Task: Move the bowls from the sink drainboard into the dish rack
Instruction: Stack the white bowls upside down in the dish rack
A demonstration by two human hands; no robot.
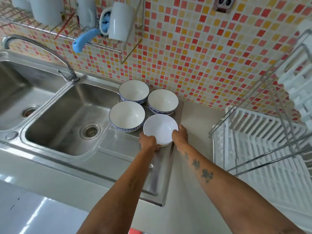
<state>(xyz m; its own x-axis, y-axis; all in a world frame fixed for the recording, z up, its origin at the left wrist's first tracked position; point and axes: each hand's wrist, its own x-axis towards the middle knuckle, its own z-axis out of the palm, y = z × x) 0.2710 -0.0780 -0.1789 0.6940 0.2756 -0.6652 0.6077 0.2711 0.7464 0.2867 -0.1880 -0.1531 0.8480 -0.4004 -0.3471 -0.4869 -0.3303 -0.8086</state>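
Several bowls stand on the steel drainboard (118,146) to the right of the sink. A plain white bowl (160,128) is nearest me, with my left hand (148,142) on its near left side and my right hand (180,135) on its right side. Both hands grip it. Behind it sit three white bowls with blue patterned outsides: one at the left (127,115), one at the back (134,91), one at the right (163,101). The white dish rack (263,149) with a wire frame stands at the right; no bowl shows in it.
A double sink (70,119) with a curved tap (67,71) lies to the left. A wall shelf (67,29) above holds white mugs and a blue-handled utensil. The tiled wall runs behind the bowls. A strip of beige counter (194,166) separates drainboard and rack.
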